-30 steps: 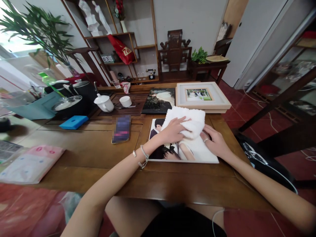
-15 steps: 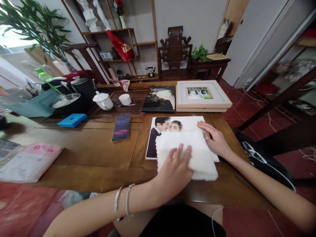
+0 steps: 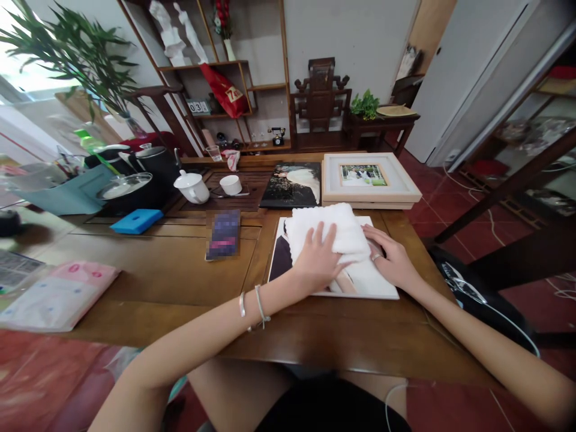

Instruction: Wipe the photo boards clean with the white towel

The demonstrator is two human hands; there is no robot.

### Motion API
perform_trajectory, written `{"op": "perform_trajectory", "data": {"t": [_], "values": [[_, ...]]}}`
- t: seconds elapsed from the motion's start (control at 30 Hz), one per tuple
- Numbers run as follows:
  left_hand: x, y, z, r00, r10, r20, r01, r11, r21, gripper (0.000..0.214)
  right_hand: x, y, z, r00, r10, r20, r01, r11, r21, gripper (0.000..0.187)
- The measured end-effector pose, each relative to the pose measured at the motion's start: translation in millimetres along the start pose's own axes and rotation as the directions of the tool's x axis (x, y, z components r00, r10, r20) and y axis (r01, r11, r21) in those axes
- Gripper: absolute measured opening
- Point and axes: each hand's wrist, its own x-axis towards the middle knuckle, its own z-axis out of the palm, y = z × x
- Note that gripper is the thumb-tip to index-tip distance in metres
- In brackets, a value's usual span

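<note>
A white towel (image 3: 330, 231) lies folded over the upper part of a large photo print (image 3: 364, 282) on the wooden table (image 3: 180, 270). My left hand (image 3: 317, 258) presses flat on the towel, fingers stretched out and spread. My right hand (image 3: 391, 258), with a ring on one finger, rests flat on the print's right side, its fingers touching the towel's edge. The towel and my hands hide most of the picture.
Behind the print lie a dark photo (image 3: 292, 186) and stacked white picture frames (image 3: 369, 180). A phone (image 3: 222, 234), a blue box (image 3: 136, 221), a teapot (image 3: 192, 187), a cup (image 3: 231, 184) and pink packets (image 3: 54, 297) sit left. A dark bag (image 3: 477, 294) lies on the right.
My left hand slid the towel from the print's top down to the table's near edge, then pushed it back up over the top. My right hand stayed on the print.
</note>
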Motion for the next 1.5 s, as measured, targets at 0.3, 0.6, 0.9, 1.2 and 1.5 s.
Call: {"op": "perform_trajectory", "data": {"t": [0.3, 0.6, 0.9, 1.2, 1.5], "values": [[-89, 64, -27.7, 0.981, 0.191, -0.042, -0.192, 0.981, -0.003, 0.031, 0, 0, 0, 1.000, -0.010, 0.007, 0.010, 1.000, 0.002, 0.035], [-37, 25, -17.0, 0.970, 0.242, -0.025, -0.243, 0.960, -0.142, 0.032, 0, 2, -3, 0.999, -0.016, 0.039, 0.014, 0.999, 0.042, 0.042], [-20, -3, -12.5, 0.960, 0.275, 0.055, -0.273, 0.961, -0.043, 0.026, 0, -2, 0, 1.000, -0.015, 0.006, 0.015, 1.000, -0.017, 0.036], [-98, 55, -31.5, 0.897, 0.441, -0.042, -0.441, 0.881, -0.171, 0.015, 0, -3, -2, 1.000, 0.006, 0.013, -0.006, 1.000, 0.022, 0.034], [-31, -28, -15.5, 0.980, 0.167, 0.110, -0.151, 0.978, -0.143, 0.038, 0, -4, 0, 1.000, 0.006, -0.006, -0.006, 1.000, -0.017, 0.033]]}}
